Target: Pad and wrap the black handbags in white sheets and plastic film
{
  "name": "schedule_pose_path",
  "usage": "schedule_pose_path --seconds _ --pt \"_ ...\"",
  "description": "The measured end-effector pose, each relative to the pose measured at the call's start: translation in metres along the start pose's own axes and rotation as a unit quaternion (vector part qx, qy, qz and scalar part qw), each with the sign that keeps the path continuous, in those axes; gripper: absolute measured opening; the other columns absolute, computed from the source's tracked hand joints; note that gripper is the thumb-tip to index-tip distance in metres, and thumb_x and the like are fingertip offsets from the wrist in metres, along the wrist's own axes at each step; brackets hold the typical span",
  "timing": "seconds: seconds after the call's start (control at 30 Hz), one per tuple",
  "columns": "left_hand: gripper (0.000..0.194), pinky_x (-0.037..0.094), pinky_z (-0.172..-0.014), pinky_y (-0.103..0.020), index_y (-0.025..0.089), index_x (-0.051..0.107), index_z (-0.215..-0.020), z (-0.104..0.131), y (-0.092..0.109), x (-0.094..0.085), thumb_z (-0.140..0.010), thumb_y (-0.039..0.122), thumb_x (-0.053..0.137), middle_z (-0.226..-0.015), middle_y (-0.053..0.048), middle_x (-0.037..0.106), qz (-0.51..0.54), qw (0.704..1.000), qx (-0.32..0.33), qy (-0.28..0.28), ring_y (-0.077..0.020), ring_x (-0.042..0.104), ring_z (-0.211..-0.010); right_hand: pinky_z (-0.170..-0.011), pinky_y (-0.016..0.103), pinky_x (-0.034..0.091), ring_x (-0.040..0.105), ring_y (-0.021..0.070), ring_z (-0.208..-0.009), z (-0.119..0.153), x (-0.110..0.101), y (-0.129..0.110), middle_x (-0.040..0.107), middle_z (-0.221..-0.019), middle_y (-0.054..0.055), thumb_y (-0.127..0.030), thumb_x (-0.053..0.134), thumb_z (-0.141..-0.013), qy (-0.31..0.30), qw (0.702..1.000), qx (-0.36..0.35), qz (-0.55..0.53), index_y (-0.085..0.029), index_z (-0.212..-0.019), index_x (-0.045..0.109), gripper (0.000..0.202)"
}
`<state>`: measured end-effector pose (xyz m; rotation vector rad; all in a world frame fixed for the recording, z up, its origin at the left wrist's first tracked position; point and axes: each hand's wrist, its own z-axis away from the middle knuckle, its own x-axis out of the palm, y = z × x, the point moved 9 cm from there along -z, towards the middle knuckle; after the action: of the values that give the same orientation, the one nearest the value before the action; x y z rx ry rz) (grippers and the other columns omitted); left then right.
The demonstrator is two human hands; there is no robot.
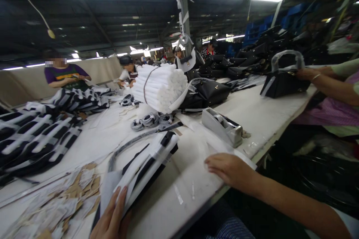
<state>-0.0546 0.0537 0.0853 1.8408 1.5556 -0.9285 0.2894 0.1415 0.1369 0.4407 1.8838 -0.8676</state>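
Note:
A black handbag (165, 155), lying folded flat with white wrapping strips over it and a wrapped handle, is on the table in front of me. My left hand (112, 213) grips its near end, fingers over the white wrap and thumb hidden. To the right, my right hand (230, 171) is held over the table's edge with its fingers pressed together; whatever is between them is too blurred to make out. Just beyond it stands a grey tape dispenser (221, 127). A sheet of white wrapping (196, 127) stretches past the dispenser toward my right hand.
Bundled white rolls (159, 86) and coiled straps (150, 120) lie ahead. Wrapped black bags (36, 130) are heaped left, above paper tags (81, 190). At right, another person's hands hold a black handbag (283, 84). More people work behind the table (238, 104).

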Motion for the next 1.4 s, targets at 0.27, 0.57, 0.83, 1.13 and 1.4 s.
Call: schedule_pose_path --seconds 0.27,0.57,0.83,1.13,1.4 --pt "0.061 0.058 -0.094 -0.033 0.036 0.023 -0.157 -0.004 0.004 -0.016 -0.102 0.026 0.047 -0.149 -0.001 0.053 -0.019 0.994 -0.105 0.016 -0.0237 0.066 -0.119 -0.114 0.048 0.043 0.054 0.0309 -0.132 -0.022 0.052 0.024 0.06 -0.14 0.015 -0.039 0.052 -0.1 0.001 0.989 0.13 -0.064 -0.017 -0.134 0.064 0.042" --pt "0.068 0.058 -0.083 -0.031 0.034 0.024 -0.156 -0.01 -0.002 -0.028 -0.099 0.022 0.057 -0.142 -0.003 0.061 -0.048 0.987 -0.138 0.069 -0.0238 0.069 -0.113 -0.124 0.057 0.012 0.017 0.0355 -0.152 -0.062 0.14 -0.062 0.023 -0.162 0.02 -0.072 0.05 -0.092 -0.206 0.973 -0.089 -0.05 -0.012 -0.156 0.035 0.088" --pt "0.062 0.06 -0.082 -0.032 0.027 0.03 -0.155 -0.019 -0.016 -0.04 -0.098 0.023 0.056 -0.136 -0.008 0.065 -0.062 0.98 -0.141 0.124 -0.0252 0.069 -0.114 -0.124 0.056 0.014 0.022 0.032 -0.151 -0.133 0.166 -0.116 0.032 -0.16 0.014 -0.06 0.054 -0.097 -0.207 0.94 -0.242 -0.125 -0.023 -0.155 0.038 0.071" --pt "0.058 0.057 -0.087 -0.031 0.025 0.042 -0.149 -0.033 -0.016 -0.053 -0.095 0.02 0.063 -0.137 -0.006 0.064 -0.079 0.98 -0.115 0.139 -0.0233 0.068 -0.114 -0.123 0.06 0.021 0.029 0.0355 -0.148 -0.11 0.173 -0.114 0.035 -0.159 0.015 -0.056 0.051 -0.099 -0.18 0.963 -0.183 -0.082 -0.019 -0.153 0.042 0.066" --pt "0.048 0.054 -0.09 -0.032 0.026 0.052 -0.143 -0.024 0.03 -0.061 -0.097 0.013 0.057 -0.137 -0.006 0.064 -0.106 0.979 -0.038 0.169 -0.0217 0.067 -0.115 -0.094 0.044 0.054 0.067 0.0256 -0.105 -0.076 0.116 -0.144 0.071 -0.116 0.014 -0.024 0.048 -0.102 0.055 0.915 -0.37 -0.15 -0.013 -0.121 0.064 0.028"
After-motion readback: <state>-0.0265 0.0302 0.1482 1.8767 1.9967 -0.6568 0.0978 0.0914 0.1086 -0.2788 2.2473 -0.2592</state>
